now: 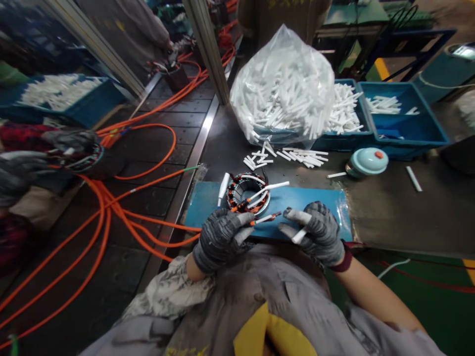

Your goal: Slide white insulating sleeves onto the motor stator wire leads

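My left hand (pixel 222 237), in a grey knitted glove, pinches a wire lead (pixel 265 219) with a white sleeve and a dark, copper-coloured end. A white tube (pixel 299 236) sits in the curled fingers of my right hand (pixel 319 232), gloved alike, just right of the lead's tip. Behind the left hand a ring-shaped motor stator (pixel 233 190) with dark windings rests on a blue mat (pixel 309 198). One of its leads carries a white sleeve (pixel 277 185) pointing right; another white sleeve (pixel 223 186) stands up at its left side.
Loose white tubes (pixel 306 157) lie beyond the stator. Behind them are a clear bag (pixel 284 84) full of tubes and a blue bin (pixel 411 141). A light-blue lidded container (pixel 367 162) stands right. Orange cables (pixel 148 237) run along the left; a co-worker's gloved hand (pixel 18 175) shows there.
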Demonstrator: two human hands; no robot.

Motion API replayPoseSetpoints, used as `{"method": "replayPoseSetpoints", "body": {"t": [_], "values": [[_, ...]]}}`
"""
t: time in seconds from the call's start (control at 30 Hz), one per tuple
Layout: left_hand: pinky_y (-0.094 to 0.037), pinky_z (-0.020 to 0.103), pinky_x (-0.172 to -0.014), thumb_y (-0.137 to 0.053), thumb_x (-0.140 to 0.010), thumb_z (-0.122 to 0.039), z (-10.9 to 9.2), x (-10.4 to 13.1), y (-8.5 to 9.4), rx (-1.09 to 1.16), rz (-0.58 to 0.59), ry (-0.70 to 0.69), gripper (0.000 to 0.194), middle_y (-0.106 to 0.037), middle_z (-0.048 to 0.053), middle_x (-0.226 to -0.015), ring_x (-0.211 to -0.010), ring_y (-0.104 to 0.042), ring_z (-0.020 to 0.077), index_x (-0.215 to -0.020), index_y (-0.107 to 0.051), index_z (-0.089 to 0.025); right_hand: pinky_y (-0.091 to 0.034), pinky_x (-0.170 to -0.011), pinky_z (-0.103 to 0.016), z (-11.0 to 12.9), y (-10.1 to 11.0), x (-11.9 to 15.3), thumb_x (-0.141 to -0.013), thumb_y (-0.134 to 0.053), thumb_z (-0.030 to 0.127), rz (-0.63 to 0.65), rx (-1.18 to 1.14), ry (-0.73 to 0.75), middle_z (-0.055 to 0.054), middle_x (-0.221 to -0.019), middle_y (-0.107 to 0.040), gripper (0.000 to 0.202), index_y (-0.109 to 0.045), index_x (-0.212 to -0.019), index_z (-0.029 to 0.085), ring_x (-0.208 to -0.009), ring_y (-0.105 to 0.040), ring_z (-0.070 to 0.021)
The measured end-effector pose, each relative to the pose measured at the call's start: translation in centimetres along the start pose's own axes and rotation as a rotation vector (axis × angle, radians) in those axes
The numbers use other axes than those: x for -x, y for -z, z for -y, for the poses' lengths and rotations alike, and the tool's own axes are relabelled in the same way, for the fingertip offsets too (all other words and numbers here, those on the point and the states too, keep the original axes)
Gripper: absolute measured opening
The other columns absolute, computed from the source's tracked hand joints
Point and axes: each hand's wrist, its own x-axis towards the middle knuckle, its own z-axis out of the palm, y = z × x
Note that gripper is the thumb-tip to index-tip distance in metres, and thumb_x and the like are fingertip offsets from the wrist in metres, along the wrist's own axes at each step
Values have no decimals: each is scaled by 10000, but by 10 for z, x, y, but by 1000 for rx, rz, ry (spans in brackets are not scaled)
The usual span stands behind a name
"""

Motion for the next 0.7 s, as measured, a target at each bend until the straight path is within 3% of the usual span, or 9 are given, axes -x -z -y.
{"method": "replayPoseSetpoints", "body": {"t": [0.13, 0.27, 0.33, 0.43, 0.5, 0.63, 0.67, 0.7], "values": [[-581, 303, -676, -621, -957, -281, 0, 3, -2, 14, -6, 54, 159, -753, 41, -824, -710, -713, 189, -1048, -719, -194, -312, -620, -333, -4, -9, 3, -900, -650, 126, 59, 59, 178, 20, -647, -570, 327, -643, -1192, 271, -648, -487, -180], [-595, 304, -715, -638, -954, -276, -2, 5, -3, -2, -49, 152, 147, -758, 50, -863, -764, -725, 198, -1042, -721, -191, -321, -627, -327, -15, -17, 16, -902, -631, 120, 140, 4, 312, 8, -662, -593, 228, -673, -1096, 232, -643, -488, -159], [-598, 308, -722, -641, -949, -280, -2, 5, -3, -5, -51, 163, 148, -757, 49, -875, -780, -728, 203, -1042, -723, -199, -323, -614, -321, -21, -20, 24, -905, -624, 139, 181, -30, 304, 10, -642, -583, 188, -692, -1049, 239, -627, -487, -151], [-592, 311, -708, -641, -943, -276, -1, 6, -3, -8, -34, 146, 145, -754, 43, -870, -755, -721, 198, -1044, -720, -210, -357, -601, -322, -27, -19, 31, -894, -669, 241, 117, 12, 58, 5, -613, -573, 87, -720, -959, 265, -614, -516, -159], [-588, 308, -714, -643, -940, -263, -1, 5, -2, -11, -27, 114, 144, -756, 38, -879, -757, -720, 191, -1063, -698, -211, -421, -628, -338, -30, -17, 26, -912, -667, 319, -13, 68, -161, -21, -675, -615, 85, -716, -957, 268, -650, -563, -186], [-558, 396, -962, -696, -903, -271, 2, 10, 0, -67, -20, -99, 278, -762, 44, -996, -939, -727, 219, -1167, -625, -224, -532, -818, -382, -44, -17, -13, -997, -527, 424, -393, 10, -537, -96, -1029, -678, 329, -615, -1260, 247, -864, -651, -226], [-519, 455, -1041, -724, -884, -321, 3, 13, 0, -100, -31, -113, 368, -752, 66, -1061, -1037, -708, 254, -1220, -605, -227, -536, -881, -385, -50, -19, -27, -991, -529, 465, -379, -48, -561, -117, -1151, -654, 442, -545, -1368, 233, -957, -656, -236], [-479, 515, -1091, -748, -862, -397, 5, 18, 0, -128, -48, -94, 496, -728, 103, -1140, -1142, -668, 300, -1292, -574, -222, -523, -960, -403, -56, -20, -42, -976, -540, 508, -276, -122, -542, -143, -1296, -595, 586, -443, -1472, 213, -1087, -636, -257]]}}
